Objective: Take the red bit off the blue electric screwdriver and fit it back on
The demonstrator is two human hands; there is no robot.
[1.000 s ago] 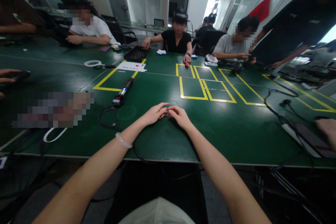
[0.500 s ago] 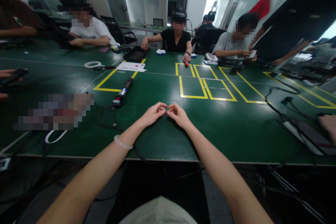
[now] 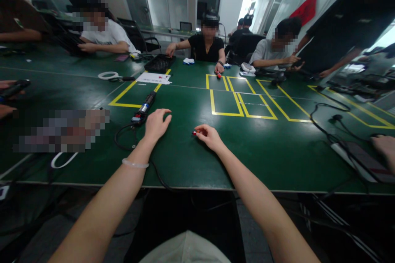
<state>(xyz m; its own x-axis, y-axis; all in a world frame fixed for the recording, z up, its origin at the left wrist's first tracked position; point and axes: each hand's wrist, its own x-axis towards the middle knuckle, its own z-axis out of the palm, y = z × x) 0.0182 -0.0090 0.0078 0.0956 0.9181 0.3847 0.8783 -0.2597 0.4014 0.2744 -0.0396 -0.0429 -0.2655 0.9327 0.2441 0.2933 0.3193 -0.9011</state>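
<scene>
Far left: a co-worker's hand [image 3: 6, 111] at the table [image 3: 277, 156] edge, well apart from mine. Not in my way.

Power driver [image 3: 145, 107] lies flat, angled away from me, nose toward the sheet of paper [image 3: 153, 77]. Its cable [image 3: 122, 141] loops off the near end and runs back over the table's near edge, probably so the slack stays off the working patch.

Left hand [image 3: 156, 123]: released, palm down, fingers loosely spread, holding nothing. It sits just beside the driver's near end. I can't tell whether it touches the tool or the cable. Bracelet [image 3: 135, 164] on that wrist, clear of the cable loop.

Small red-and-dark part [image 3: 194, 133]: pinched at the tips of my right hand [image 3: 210, 136], low over the mat, just right of centre. Tip pinch because the part is tiny; a full grasp would hide it. Too small to say what it is. The other fingers are curled under, heel of the hand near the surface for steadiness.

Room: bare green between my two hands and ahead up to the yellow tape boxes [image 3: 228, 100]. Near edge is close behind my forearms, so little room there.

Right: black leads [image 3: 327, 125] snake toward a flat dark unit [image 3: 359, 158], with another person's hand [image 3: 384, 148] beside it. That side is tighter; the snag risk is there.
</scene>
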